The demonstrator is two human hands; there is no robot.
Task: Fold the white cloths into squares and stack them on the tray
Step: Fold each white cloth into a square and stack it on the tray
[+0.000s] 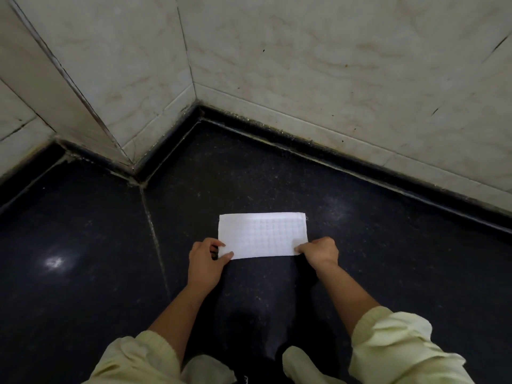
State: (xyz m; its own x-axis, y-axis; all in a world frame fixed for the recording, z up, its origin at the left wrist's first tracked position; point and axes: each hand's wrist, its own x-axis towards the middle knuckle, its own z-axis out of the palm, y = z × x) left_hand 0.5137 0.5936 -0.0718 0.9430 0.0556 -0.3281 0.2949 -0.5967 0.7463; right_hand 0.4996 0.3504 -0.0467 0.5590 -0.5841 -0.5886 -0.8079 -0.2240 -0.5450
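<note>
One white cloth point(263, 235) lies flat on the dark speckled surface point(277, 187), in the lower middle of the frame, a little right of centre. It is a wide rectangle, its long edges running left to right, and a faint grid of small squares shows across its face. A slightly raised band runs along the upper edge. The left hand point(206, 261) pinches its lower left corner, thumb on top, and the right hand point(321, 250) grips its lower right corner, where the fabric puckers slightly.
</note>
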